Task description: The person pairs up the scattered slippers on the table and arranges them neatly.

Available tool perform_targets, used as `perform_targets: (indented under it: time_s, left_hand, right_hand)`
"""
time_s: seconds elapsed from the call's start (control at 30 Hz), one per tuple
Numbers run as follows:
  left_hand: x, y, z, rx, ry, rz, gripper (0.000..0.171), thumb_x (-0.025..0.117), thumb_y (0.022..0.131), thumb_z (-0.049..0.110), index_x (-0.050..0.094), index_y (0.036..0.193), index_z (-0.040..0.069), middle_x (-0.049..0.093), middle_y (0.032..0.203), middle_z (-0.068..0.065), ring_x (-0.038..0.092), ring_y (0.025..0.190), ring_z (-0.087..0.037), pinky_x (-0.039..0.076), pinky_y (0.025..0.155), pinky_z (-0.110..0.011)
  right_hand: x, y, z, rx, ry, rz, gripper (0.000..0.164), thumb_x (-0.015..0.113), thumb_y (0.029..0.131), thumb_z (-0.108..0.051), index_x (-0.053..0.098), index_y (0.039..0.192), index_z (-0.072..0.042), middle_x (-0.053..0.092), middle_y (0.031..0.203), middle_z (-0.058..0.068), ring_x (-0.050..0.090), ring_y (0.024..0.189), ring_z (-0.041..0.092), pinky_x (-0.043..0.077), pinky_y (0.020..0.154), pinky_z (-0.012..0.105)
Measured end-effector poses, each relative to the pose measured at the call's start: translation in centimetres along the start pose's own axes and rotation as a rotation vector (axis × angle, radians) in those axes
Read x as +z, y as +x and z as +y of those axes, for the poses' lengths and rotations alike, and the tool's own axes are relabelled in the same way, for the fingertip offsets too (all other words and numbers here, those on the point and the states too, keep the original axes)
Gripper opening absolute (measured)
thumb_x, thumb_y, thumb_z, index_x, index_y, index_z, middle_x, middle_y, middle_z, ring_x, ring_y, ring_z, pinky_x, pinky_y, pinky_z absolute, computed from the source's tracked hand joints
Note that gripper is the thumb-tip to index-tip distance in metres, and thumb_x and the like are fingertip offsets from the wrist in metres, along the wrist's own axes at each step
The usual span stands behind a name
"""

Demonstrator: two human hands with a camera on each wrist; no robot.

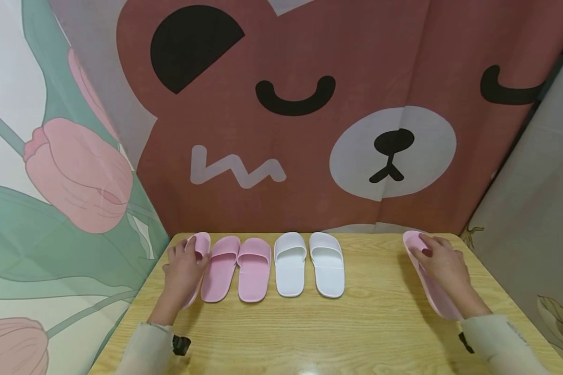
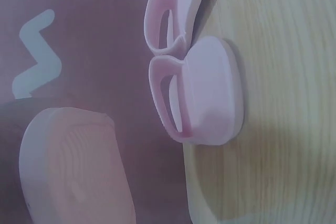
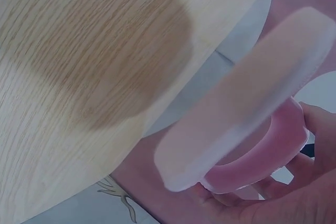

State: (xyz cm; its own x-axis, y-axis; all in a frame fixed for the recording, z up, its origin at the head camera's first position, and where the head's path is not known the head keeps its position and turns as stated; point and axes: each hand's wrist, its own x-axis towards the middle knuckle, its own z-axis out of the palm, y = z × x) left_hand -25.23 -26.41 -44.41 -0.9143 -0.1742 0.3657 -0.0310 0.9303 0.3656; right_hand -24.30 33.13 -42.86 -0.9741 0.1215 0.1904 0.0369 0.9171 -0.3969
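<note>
At the far left of the table, my left hand (image 1: 183,268) grips a pink slipper (image 1: 204,240) by its strap part. The left wrist view shows that slipper's ridged sole (image 2: 86,166), raised and turned toward the camera. Over the right side, my right hand (image 1: 444,265) holds another pink slipper (image 1: 432,291) by its strap, tilted, with a shadow on the wood below. In the right wrist view, fingers (image 3: 299,169) curl about its strap (image 3: 257,166). Two pink slippers, left (image 1: 219,276) and right (image 1: 254,276), stand side by side near my left hand.
Two white slippers, one (image 1: 290,271) beside the other (image 1: 328,271), sit right of the pink pair. All rest near the back edge of the wooden table (image 1: 309,333). Behind it hangs a bear-print curtain (image 1: 309,140); a tulip-print curtain (image 1: 75,177) hangs at left.
</note>
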Motion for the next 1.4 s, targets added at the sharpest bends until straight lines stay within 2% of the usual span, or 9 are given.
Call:
perform_targets:
  time_s: [0.47, 0.73, 1.13, 1.4]
  left_hand:
    - [0.3, -0.4, 0.7, -0.013, 0.011, -0.030, 0.070, 0.058, 0.087, 0.044, 0.036, 0.141, 0.005, 0.037, 0.135, -0.024, 0.027, 0.124, -0.043, 0.033, 0.077, -0.068]
    - [0.5, -0.7, 1.1, 0.002, 0.001, -0.027, 0.068, 0.058, 0.087, 0.043, 0.037, 0.141, 0.006, 0.036, 0.137, -0.023, 0.028, 0.124, -0.043, 0.033, 0.078, -0.068]
    - [0.3, -1.2, 2.2, 0.003, 0.001, -0.032, 0.068, 0.060, 0.086, 0.040, 0.038, 0.140, 0.006, 0.036, 0.138, -0.023, 0.028, 0.124, -0.043, 0.034, 0.079, -0.067]
    - [0.4, -1.4, 2.7, 0.025, -0.001, -0.027, 0.069, 0.060, 0.086, 0.041, 0.038, 0.140, 0.006, 0.036, 0.138, -0.024, 0.029, 0.124, -0.044, 0.035, 0.078, -0.067]
  right_hand:
    - [0.4, -0.3, -0.3, 0.029, 0.002, -0.021, 0.078, 0.038, 0.090, -0.063, 0.030, 0.146, -0.008, 0.026, 0.138, 0.036, 0.027, 0.113, 0.063, 0.027, 0.084, 0.071]
    - [0.7, -0.5, -1.1, 0.015, 0.009, -0.026, 0.079, 0.038, 0.090, -0.062, 0.030, 0.145, -0.006, 0.026, 0.138, 0.036, 0.026, 0.115, 0.062, 0.025, 0.087, 0.071]
    - [0.8, -0.6, -2.1, 0.034, 0.002, -0.033, 0.082, 0.038, 0.089, -0.065, 0.028, 0.146, -0.006, 0.027, 0.138, 0.035, 0.029, 0.111, 0.063, 0.032, 0.080, 0.071]
    - [1.1, -0.5, -2.2, 0.024, -0.004, -0.041, 0.083, 0.038, 0.089, -0.065, 0.028, 0.145, -0.005, 0.028, 0.139, 0.034, 0.029, 0.112, 0.063, 0.032, 0.081, 0.071]
